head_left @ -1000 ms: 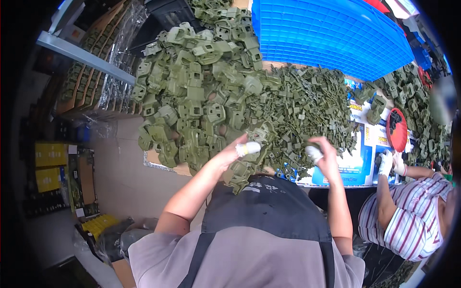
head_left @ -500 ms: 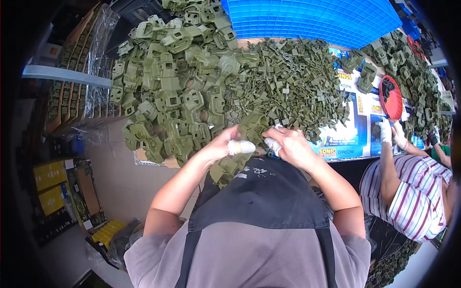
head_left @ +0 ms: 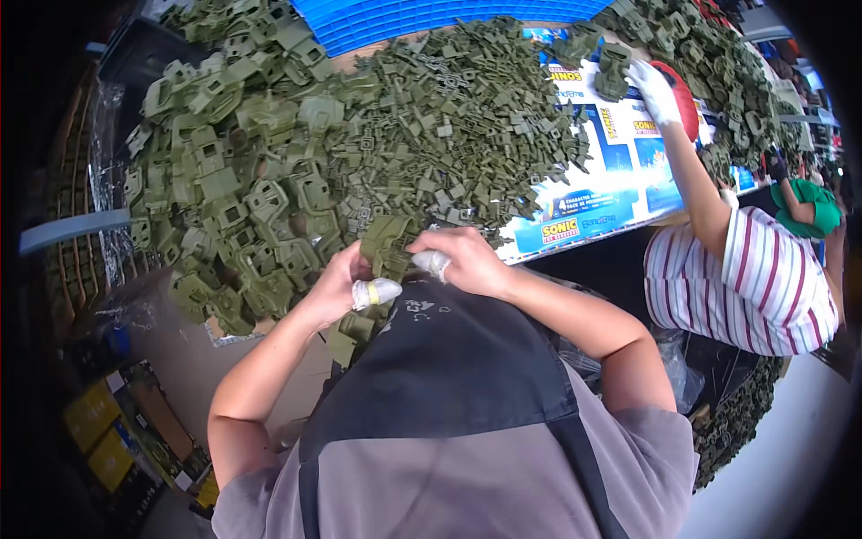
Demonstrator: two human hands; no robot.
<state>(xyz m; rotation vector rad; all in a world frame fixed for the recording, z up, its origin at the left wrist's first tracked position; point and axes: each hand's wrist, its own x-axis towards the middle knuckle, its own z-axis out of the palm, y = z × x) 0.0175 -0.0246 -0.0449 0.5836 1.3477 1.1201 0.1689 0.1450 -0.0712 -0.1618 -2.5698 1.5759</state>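
An olive-green plastic vehicle body (head_left: pixel 388 244) is gripped in my left hand (head_left: pixel 338 286), just above my dark apron. White wrapping with a yellow band covers my left thumb. My right hand (head_left: pixel 467 262) has its fingers curled together at the right side of the body; its thumb is wrapped in white too. Whatever it pinches is too small to make out. Below my left hand another green plastic piece (head_left: pixel 346 343) shows beside the apron. Beyond both hands, small green parts (head_left: pixel 440 135) lie in a wide heap.
Larger green vehicle bodies (head_left: pixel 215 171) are piled at the left of the table. A blue plastic crate (head_left: pixel 431 16) stands at the back. Printed sheets (head_left: pixel 620 162) cover the table at right. There a co-worker's white-gloved hand (head_left: pixel 655 90) reaches by a red tray (head_left: pixel 684 103).
My view has swung to the right, so the table appears shifted left. Both my hands stay at the vehicle body. The co-worker's gloved hand has reached farther back, beside the red tray.
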